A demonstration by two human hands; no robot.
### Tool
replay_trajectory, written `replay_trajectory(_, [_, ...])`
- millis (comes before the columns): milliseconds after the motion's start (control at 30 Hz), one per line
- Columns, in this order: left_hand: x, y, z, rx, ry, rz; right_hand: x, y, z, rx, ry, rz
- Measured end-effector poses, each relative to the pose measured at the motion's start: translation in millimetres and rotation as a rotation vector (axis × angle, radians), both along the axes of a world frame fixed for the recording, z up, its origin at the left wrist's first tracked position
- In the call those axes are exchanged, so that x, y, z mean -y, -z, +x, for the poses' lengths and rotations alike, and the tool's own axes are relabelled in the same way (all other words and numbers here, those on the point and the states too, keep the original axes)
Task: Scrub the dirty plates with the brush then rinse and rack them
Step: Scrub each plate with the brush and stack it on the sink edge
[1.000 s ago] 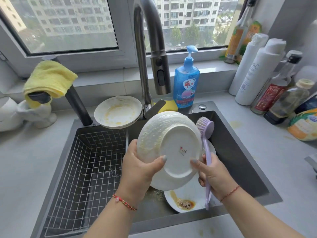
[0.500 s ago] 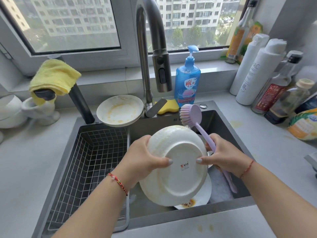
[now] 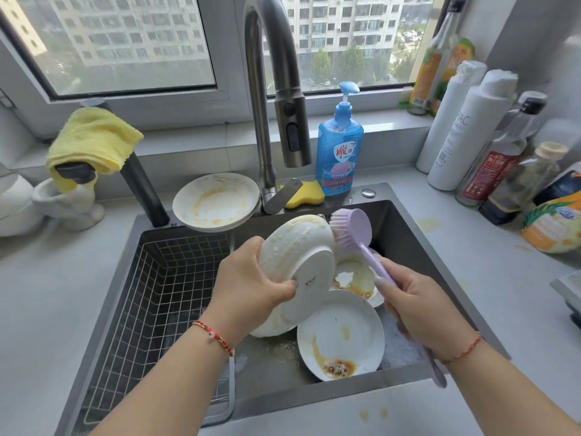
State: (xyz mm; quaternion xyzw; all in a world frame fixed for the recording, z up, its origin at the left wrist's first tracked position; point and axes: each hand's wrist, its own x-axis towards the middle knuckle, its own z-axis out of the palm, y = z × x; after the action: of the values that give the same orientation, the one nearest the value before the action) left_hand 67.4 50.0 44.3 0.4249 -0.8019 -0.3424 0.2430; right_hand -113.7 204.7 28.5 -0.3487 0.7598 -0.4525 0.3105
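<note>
Lilac brush (image 3: 351, 229) on plate (image 3: 297, 269) rim, opp. left grip (image 3: 248, 284).

left hand (image 3: 251, 284): fingers curled, gripping, forearm angled inward | right hand (image 3: 418, 305): fist closed, gripping, wrist raised

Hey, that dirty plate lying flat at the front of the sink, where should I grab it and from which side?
Pinch the plate by its near-right rim, coming from above. It lies face up, the held plate overlaps its far-left edge, and brown sauce pools at the near-left. The right hand is busy with the brush.
</note>
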Motion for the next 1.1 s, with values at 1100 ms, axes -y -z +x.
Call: replay_trajectory(1100, [-1.2, 7.5, 8.3, -0.077, -0.015, -0.009, 6.4, -52.9, 24.0, -0.28, -0.151, 0.157])
